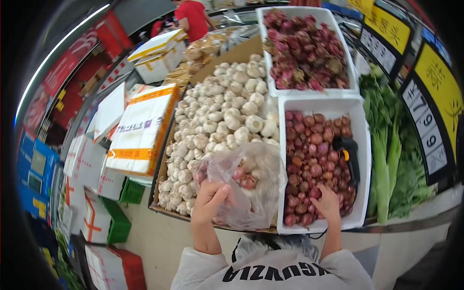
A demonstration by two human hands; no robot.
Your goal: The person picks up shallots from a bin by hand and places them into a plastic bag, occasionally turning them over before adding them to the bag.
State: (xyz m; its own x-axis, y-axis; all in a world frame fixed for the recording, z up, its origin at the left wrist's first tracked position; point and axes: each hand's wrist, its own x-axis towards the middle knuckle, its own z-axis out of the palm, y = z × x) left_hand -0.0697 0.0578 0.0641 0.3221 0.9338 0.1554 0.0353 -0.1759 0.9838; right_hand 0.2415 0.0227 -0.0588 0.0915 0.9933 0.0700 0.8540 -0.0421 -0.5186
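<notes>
My left hand [210,200] grips a clear plastic bag [268,205] by its side, above the front of the garlic. Several small red onions [248,181] show through the thin plastic. My right hand [328,205] reaches into a white foam box [363,159] of small red onions [309,166], its thumb and fingers around one onion [315,193] near the front. A black handheld scanner [355,166] with an orange trigger lies on the onions to the right of that hand.
White garlic bulbs [212,116] fill a wide cardboard bin on the left. Behind the onion box stands another foam box [314,92] of darker red onions. Leafy greens [386,145] and yellow price signs [437,82] line the right. Stacked foam boxes [135,130] stand left; a person in red [193,21] is beyond.
</notes>
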